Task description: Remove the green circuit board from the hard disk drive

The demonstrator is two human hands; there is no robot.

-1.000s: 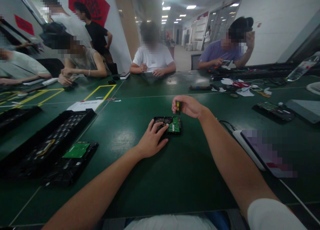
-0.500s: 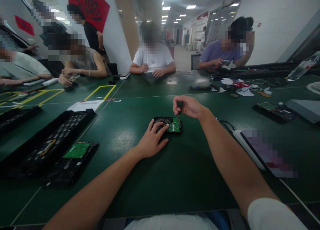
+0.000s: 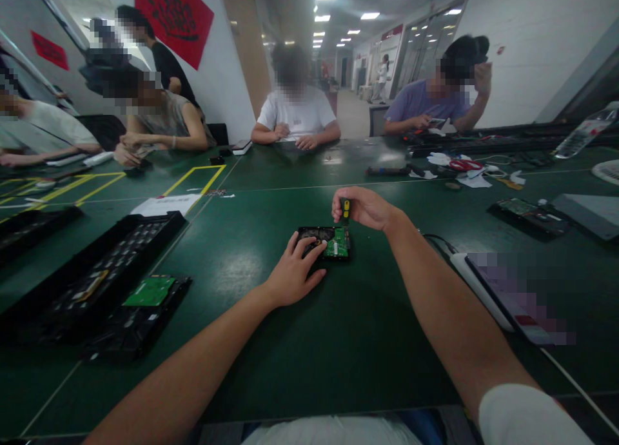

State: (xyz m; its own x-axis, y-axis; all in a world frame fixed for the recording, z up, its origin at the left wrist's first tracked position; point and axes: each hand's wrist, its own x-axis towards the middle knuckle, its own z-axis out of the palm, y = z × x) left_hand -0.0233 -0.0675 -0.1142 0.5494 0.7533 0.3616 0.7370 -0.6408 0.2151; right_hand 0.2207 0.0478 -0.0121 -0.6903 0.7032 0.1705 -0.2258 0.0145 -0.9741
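A hard drive (image 3: 337, 245) lies on the green table, its green circuit board facing up. My left hand (image 3: 294, 271) rests over its left part with fingers spread, the fingertips on the drive and the thumb stretched out near its front edge. Just above the drive's far right corner, my right hand (image 3: 363, 207) is closed around a small screwdriver (image 3: 346, 209) with a yellow and black handle. It points down at the board; its tip is too small to make out.
To the left lie a long black tray (image 3: 120, 251) and another drive with a green board (image 3: 149, 291). A phone (image 3: 512, 296) rests on a white object at the right. Beyond it are another drive (image 3: 532, 214), a grey box (image 3: 590, 213) and a bottle (image 3: 587, 132). Several people sit opposite.
The screwdriver handle has turned in my right hand, so its yellow side now shows. My left hand and the drive have stayed put. In the background, a standing person has shifted left.
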